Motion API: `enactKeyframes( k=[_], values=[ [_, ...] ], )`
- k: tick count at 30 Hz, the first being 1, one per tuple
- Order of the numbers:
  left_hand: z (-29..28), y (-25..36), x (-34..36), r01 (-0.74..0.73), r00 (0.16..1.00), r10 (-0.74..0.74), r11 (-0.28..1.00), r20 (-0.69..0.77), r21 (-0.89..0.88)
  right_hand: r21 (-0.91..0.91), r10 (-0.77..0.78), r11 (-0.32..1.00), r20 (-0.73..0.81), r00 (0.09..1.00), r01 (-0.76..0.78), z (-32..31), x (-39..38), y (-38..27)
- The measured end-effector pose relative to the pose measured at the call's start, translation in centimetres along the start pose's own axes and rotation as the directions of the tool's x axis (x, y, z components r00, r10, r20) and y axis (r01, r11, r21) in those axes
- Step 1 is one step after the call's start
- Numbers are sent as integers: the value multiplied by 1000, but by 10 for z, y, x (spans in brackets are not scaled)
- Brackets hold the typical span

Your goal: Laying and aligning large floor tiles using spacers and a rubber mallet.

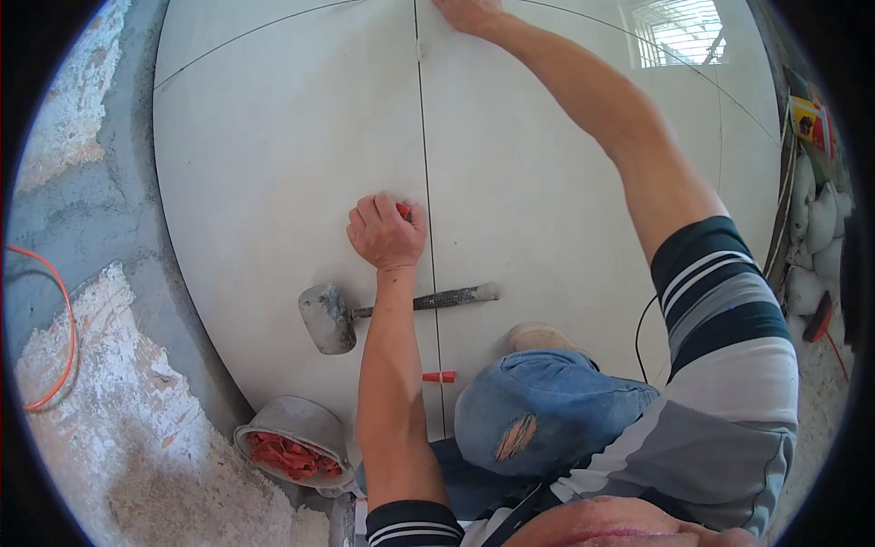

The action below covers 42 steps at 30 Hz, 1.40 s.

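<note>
My left hand [387, 232] is closed just left of the long dark joint between two large pale floor tiles [538, 182]. Its fingers are wrapped round a red plastic wedge [404, 211], which shows only in part by the thumb. My right hand [469, 13] reaches far forward to the top edge of the picture, over the tiles right of the same joint. Its fingers are mostly cut off there, so their grip is hidden. Beneath my left forearm lies a rubber mallet [330, 319], its dark handle crossing the joint. Another red wedge [441, 376] sits at the joint nearer me.
A grey bucket [296, 415] full of red wedges stands at the lower left. Rough concrete [128, 392] borders the tiles on the left, with an orange cable [71, 337] on it. My bent knee [547, 410] is on the right. Filled bags [807, 287] line the right side.
</note>
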<state>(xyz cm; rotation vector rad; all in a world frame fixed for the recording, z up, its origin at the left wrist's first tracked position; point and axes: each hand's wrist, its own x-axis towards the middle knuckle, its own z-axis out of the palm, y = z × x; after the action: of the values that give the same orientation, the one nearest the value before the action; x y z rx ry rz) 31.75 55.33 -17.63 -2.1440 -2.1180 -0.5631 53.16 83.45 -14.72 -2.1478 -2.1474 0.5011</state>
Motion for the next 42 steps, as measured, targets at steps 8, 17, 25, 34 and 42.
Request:
enactKeyframes(
  k=[8,17,25,34,42],
  values=[
    [1,2,5,-28,997,28,1000,-65,3,-50,-438,899,-133,889,435,32,-96,42],
    [3,3,3,-34,998,34,999,-58,13,-220,-593,782,26,805,583,29,-89,36],
    [4,3,1,-8,1000,8,1000,-18,16,-134,-659,643,405,634,754,-16,-61,26],
    [5,-2,2,8,999,-8,1000,-50,-2,-89,14,996,244,970,8,-5,-64,-12],
    [-5,-8,0,55,996,-47,993,72,-102,-137,286,956,262,922,-258,13,-45,-63]
  ],
)
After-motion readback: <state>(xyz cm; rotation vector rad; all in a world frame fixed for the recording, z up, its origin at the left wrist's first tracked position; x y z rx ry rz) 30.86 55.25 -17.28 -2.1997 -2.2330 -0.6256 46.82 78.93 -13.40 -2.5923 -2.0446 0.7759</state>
